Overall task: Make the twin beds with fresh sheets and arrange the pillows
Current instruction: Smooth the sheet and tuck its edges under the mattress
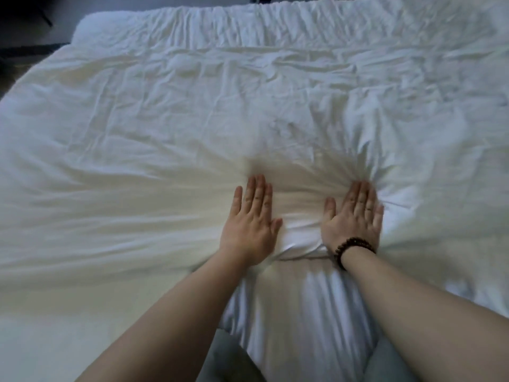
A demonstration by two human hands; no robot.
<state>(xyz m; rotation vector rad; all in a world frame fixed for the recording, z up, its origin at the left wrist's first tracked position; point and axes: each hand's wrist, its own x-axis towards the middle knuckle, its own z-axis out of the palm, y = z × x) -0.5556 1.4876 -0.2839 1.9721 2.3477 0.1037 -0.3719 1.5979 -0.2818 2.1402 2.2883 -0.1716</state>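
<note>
A white, creased sheet covers the bed and fills most of the view. My left hand lies flat on it with straight fingers, palm down, near the bed's near edge. My right hand, with a dark bead bracelet on the wrist, presses flat on the sheet a hand's width to the right. Folds fan out from under the right hand's fingertips. Between the two hands the cloth bunches into a small ridge. No pillows are in view.
The far edge of the bed shows gathered cloth along the top. Dark floor lies past the bed's far left corner. The sheet hangs over the near edge against my legs.
</note>
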